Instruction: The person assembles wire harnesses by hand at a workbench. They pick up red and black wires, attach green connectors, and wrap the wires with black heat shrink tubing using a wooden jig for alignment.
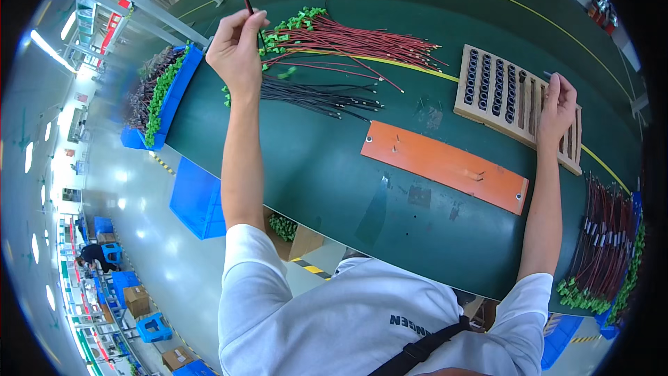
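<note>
Above the green worktop [313, 160], pinching a dark wire [248, 4] in the left hand [239, 42] beside red wires [369, 38], and holding an indistinct small piece [547, 74] in the pinched right hand [558, 106] at the wooden rack [527, 113].

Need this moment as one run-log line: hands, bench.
left hand: pinching dark wire | right hand: at wooden rack, fingertip item unclear | green table: red wires, black wires, orange board

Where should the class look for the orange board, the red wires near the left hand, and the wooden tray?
Orange board [444, 166], head view: middle of its top face.
Red wires [362, 38], head view: middle of the bundle.
Wooden tray [495, 124], head view: its near rim.
</note>
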### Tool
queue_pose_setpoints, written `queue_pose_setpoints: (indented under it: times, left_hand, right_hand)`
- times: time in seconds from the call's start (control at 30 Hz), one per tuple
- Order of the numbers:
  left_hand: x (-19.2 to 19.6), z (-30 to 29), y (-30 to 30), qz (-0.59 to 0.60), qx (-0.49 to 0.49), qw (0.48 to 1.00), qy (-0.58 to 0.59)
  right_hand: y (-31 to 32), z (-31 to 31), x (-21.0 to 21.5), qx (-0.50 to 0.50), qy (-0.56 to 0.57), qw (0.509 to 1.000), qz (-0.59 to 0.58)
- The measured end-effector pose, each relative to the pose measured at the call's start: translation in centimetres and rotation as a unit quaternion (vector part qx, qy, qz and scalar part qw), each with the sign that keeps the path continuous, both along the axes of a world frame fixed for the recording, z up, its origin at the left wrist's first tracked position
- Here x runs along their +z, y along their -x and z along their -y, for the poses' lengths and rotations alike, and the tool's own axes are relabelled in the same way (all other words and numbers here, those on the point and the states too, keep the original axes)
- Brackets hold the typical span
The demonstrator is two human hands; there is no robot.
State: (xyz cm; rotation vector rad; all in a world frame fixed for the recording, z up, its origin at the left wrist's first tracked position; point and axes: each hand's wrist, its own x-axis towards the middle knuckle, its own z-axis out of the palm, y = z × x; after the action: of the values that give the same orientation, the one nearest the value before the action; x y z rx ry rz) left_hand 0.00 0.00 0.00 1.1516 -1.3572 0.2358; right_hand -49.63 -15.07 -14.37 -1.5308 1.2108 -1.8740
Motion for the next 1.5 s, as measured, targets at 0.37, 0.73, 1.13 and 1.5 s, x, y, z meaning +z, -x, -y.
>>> queue_pose_setpoints:
  times: [0.37, 0.73, 1.13, 1.5]
  left_hand:
    - [-6.3, -4.3, 20.9, 0.051, -0.35, 0.858, -0.374]
    - [-8.2, -5.5, 24.2, -0.041, -0.455, 0.721, -0.521]
    - [-8.4, -5.3, 23.4, -0.039, -0.431, 0.75, -0.5]
    - [-8.2, -5.5, 23.6, 0.016, -0.434, 0.779, -0.452]
  right_hand:
    - [-3.1, -16.5, 5.3, 0.25, -0.078, 0.951, 0.163]
    - [-5.4, -20.9, 3.2, 0.307, -0.099, 0.941, 0.1]
    - [-4.4, -20.2, 2.7, 0.244, -0.117, 0.943, 0.196]
    - [-4.4, -20.6, 2.9, 0.363, -0.19, 0.883, 0.228]
